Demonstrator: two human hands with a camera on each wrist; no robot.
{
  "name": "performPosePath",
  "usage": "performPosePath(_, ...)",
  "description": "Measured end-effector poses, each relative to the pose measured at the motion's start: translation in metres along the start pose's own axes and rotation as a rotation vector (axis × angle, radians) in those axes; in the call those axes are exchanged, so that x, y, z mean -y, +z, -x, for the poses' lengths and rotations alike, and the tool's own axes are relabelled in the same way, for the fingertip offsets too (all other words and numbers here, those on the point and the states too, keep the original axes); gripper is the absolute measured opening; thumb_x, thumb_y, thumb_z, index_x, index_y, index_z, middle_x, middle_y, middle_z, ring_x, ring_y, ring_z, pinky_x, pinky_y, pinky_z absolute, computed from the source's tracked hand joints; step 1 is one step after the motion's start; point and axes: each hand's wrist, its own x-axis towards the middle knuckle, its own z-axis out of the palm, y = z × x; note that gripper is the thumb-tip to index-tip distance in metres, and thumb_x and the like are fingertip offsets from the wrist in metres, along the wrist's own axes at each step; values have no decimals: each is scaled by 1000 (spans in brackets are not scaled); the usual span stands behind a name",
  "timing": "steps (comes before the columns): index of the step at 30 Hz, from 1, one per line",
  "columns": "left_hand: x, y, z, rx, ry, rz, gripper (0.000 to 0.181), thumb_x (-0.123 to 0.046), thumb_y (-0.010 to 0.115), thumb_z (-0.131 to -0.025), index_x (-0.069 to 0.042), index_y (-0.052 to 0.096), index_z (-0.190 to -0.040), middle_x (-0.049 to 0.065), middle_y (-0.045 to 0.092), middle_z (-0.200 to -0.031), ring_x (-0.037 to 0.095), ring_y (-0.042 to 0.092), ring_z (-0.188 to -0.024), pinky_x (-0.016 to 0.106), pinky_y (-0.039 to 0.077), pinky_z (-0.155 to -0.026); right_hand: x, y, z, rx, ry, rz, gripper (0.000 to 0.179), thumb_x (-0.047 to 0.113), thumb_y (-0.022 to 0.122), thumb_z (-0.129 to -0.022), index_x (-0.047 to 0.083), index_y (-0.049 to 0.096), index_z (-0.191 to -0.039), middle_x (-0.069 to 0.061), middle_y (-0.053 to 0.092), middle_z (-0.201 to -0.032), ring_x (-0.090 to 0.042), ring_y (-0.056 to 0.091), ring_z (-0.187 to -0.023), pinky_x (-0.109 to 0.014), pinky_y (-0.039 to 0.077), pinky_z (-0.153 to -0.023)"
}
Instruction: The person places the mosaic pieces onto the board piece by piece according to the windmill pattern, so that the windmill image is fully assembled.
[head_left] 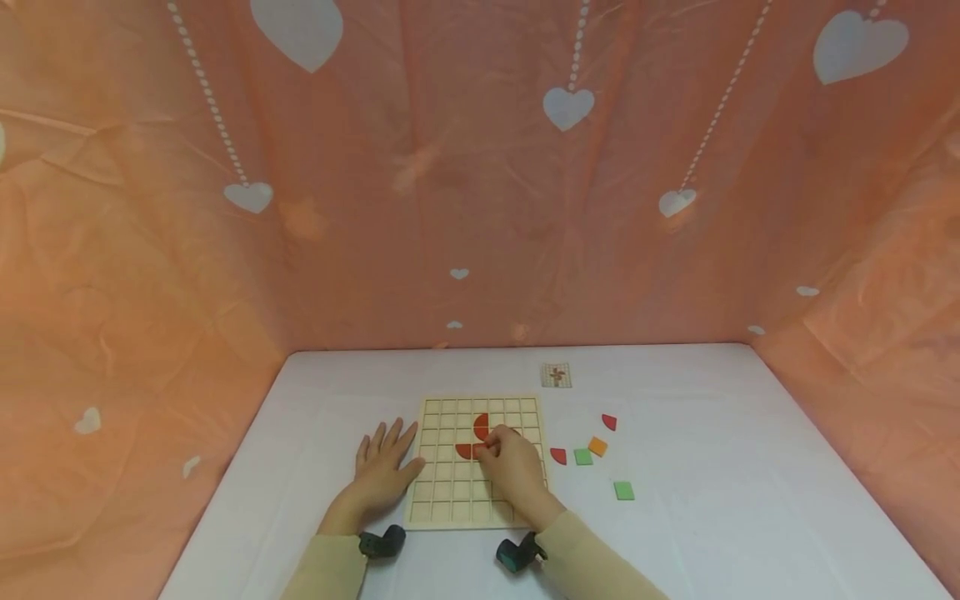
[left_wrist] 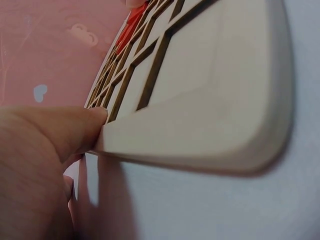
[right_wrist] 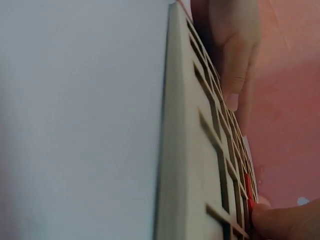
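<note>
A wooden grid board (head_left: 438, 515) lies on the table. My left hand (head_left: 384, 473) rests spread at its left side, the thumb (left_wrist: 95, 120) on the board's rim. Over the middle of the grid, my right hand (head_left: 517, 471) pinches a red quarter-circle tile (head_left: 477, 451) at its fingertips, low at the cells; the fingers partly cover it. Left of that tile sits another red quarter-circle (head_left: 463, 452). Just above, red pieces (head_left: 481, 428) form a half-round shape in the grid. In the right wrist view, the right thumb (right_wrist: 280, 220) meets red at the board.
Right of the board lie two red quarter-circle tiles (head_left: 609, 422), an orange square (head_left: 597, 446), a green square (head_left: 583, 457) and another green square (head_left: 624, 491). A small pattern card (head_left: 557, 375) lies behind the board. An orange curtain (head_left: 480, 208) with hearts surrounds the table.
</note>
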Motion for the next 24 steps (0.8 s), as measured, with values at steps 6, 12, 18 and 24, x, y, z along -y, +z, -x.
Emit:
performPosePath(6,2,2,1,0,0,4,64,-36,51,-99,-12,27,-153,16,11,-160,37,-5,-146,54,-13,-112,-1,-1,-1,74,42,-35,13,20,71,-88,11,62,-91,6,57,-70,-11,52,-63,-28,45,-56)
performPosePath(12,4,4,0,3,4,-9,64,-35,52,-99,-12,27,-154,15,11,-160,37,-6,-146,54,-13,-112,-3,-5,-3,117,95,-82,19,22,72,-87,8,60,-93,2,57,-74,-13,53,-67,-28,46,-57)
performPosePath(18,4,3,0,1,15,3,63,-33,53,-99,-12,28,-153,16,11,-160,37,-6,-146,54,-14,-112,-2,-7,-2,116,70,-60,18,22,73,-86,9,61,-87,4,57,-71,-11,53,-64,-26,45,-56)
performPosePath(24,5,3,-2,-1,17,-18,63,-34,52,-99,-12,27,-153,15,10,-161,37,-6,-146,54,-13,-112,-2,-7,-5,116,50,-50,15,21,73,-87,10,62,-86,4,58,-71,-11,53,-63,-27,45,-55)
